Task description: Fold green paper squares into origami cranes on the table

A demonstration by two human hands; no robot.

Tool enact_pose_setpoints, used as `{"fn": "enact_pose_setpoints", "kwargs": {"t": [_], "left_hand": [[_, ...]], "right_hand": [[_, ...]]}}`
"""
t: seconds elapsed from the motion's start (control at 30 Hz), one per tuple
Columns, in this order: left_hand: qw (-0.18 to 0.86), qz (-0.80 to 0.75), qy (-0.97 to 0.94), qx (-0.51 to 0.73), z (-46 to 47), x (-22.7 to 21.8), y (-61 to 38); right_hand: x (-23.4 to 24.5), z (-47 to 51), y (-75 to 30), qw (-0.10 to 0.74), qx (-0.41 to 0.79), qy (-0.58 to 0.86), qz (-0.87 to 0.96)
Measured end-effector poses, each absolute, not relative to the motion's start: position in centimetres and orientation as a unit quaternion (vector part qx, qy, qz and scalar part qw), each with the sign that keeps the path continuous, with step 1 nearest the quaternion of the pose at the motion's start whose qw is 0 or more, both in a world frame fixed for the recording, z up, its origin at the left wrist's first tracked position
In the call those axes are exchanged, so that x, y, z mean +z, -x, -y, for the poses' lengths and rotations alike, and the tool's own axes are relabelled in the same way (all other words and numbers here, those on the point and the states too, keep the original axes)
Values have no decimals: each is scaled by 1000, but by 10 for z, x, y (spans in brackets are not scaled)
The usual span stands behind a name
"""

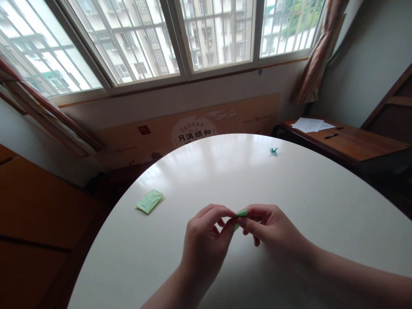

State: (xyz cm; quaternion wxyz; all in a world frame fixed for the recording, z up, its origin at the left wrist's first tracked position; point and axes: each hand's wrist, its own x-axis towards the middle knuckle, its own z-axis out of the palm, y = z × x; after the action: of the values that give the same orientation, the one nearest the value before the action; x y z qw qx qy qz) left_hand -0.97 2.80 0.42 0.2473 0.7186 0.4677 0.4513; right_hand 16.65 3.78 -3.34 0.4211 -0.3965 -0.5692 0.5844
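A small piece of folded green paper [242,213] is held between my two hands, above the near part of the white round table [199,176]. My left hand [209,234] pinches its left end between thumb and fingertips. On the other side my right hand [268,223] grips it the same way, with the lower fingers curled beneath. Fingers cover most of the paper, so its full shape is hidden. To the left lies a flat, creased light-green paper packet [149,201]. Near the far edge stands a small teal folded-paper figure [274,152].
Beyond the table on the right, a wooden side table [363,141] bears white paper sheets [310,125] and small dark items. A printed cardboard panel [225,118] leans below the barred window. An orange-brown wooden cabinet [41,201] stands at the left.
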Motion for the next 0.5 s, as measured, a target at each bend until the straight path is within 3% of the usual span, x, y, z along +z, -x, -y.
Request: {"fn": "enact_pose_setpoints", "kwargs": {"t": [0.13, 0.33, 0.5], "left_hand": [[276, -483, -695, 455, -27, 5, 10], [504, -482, -558, 450, -35, 5, 14], [577, -454, -519, 438, -40, 4, 16]], "right_hand": [[-31, -37, -166, 433, 590, 392, 558], [-29, -36, -164, 433, 625, 364, 538], [-27, -36, -166, 422, 635, 360, 538]]}}
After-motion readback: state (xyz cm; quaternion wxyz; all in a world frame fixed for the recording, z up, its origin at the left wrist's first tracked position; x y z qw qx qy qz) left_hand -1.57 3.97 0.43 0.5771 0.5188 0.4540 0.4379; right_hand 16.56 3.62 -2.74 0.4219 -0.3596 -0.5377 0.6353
